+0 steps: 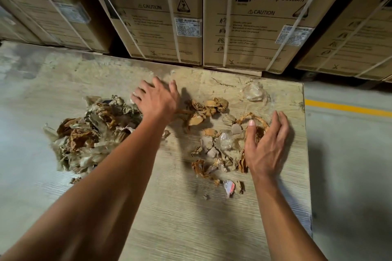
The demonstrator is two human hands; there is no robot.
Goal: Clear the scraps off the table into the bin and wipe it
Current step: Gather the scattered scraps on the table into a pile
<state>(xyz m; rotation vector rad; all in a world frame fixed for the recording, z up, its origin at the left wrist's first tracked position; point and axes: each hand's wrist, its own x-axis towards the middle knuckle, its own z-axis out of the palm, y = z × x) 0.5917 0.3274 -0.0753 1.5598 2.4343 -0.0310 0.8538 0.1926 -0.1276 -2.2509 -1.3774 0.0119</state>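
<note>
Scraps of torn brown paper, cardboard and clear film are lying on the pale wood-grain table point(169, 218) in two groups — a dense heap point(89, 135) at the left, a looser scatter point(214, 146) at the right. Left hand point(156, 99) is reaching between them, fingers spread and relaxed, gripping nothing. Right hand point(267, 144) is standing on edge at the scatter's right side — fingers loosely curved, cupping but not grasping. Strapped cardboard cartons point(254, 23) are standing behind the table.
</note>
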